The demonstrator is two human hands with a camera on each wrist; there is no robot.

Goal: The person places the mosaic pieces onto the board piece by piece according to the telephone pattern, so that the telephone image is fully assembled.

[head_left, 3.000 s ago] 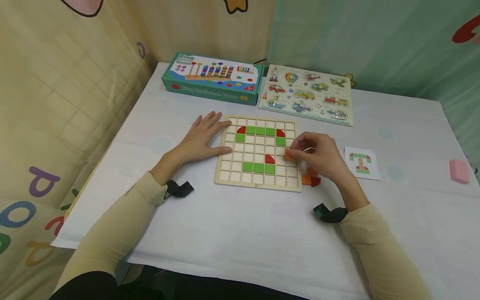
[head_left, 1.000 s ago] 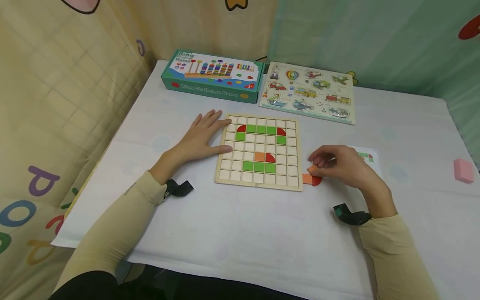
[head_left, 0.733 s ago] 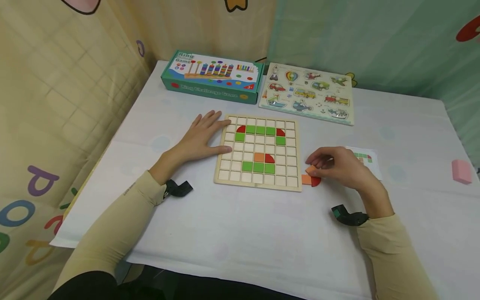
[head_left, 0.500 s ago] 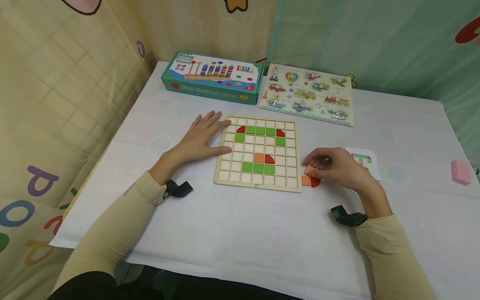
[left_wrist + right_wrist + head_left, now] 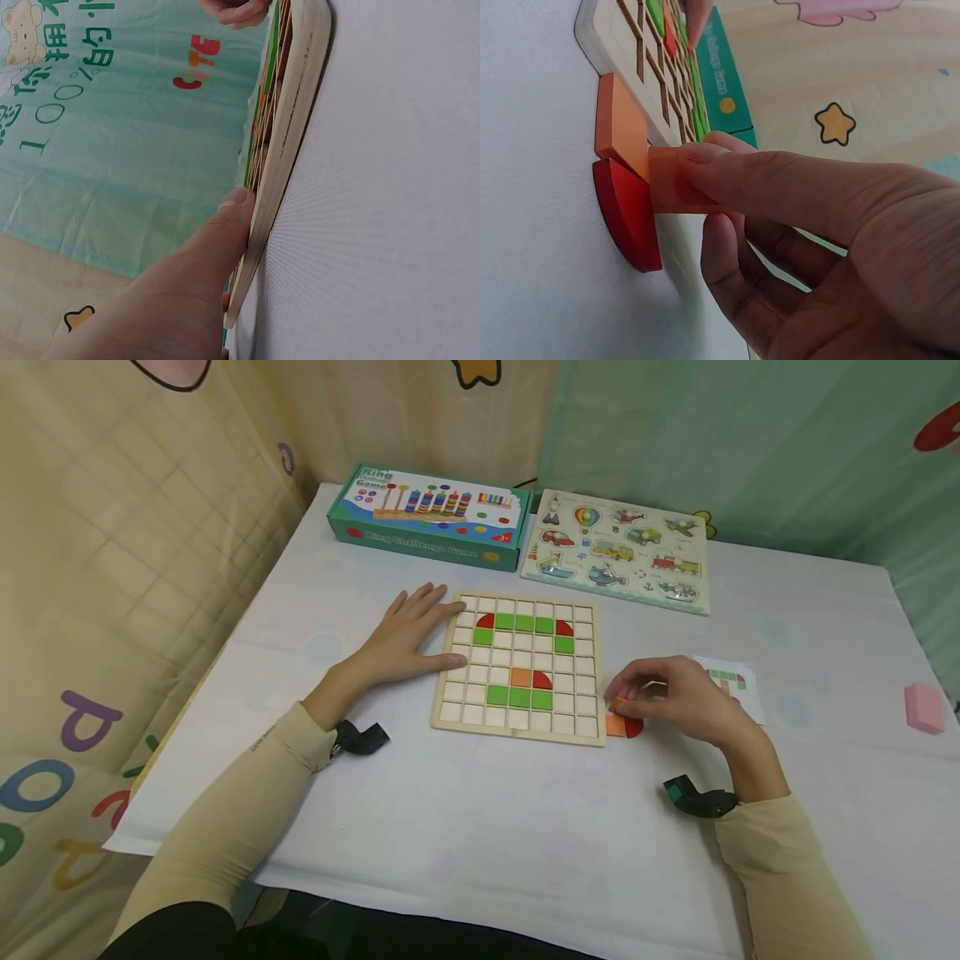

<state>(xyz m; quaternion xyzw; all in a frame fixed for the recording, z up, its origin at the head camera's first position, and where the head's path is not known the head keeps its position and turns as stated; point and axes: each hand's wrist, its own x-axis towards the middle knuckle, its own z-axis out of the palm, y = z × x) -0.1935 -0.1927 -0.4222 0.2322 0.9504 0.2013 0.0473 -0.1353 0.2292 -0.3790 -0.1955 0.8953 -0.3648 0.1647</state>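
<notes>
The wooden grid board (image 5: 517,732) lies flat on the table, with green squares, red quarter-circles and one orange square (image 5: 521,677) set in its cells. My left hand (image 5: 397,643) is spread at the board's left edge, thumb and fingertips on the frame; in the left wrist view the thumb (image 5: 225,225) touches the rim. Just off the board's right edge, my right hand (image 5: 675,693) pinches an orange square tile (image 5: 667,187) between thumb and fingers. Against it lie another orange tile (image 5: 619,124) and a red quarter-circle tile (image 5: 630,217).
A small pattern card (image 5: 750,697) lies partly behind the right hand. At the back stand a green Ring Challenge Game box (image 5: 427,547) and a picture puzzle board (image 5: 615,552). A pink block (image 5: 924,708) sits far right.
Three seconds ago my right hand held an orange tile over the board's right side; an orange square now sits beside the lower red piece. That hand has moved right, to the loose tiles.
</notes>
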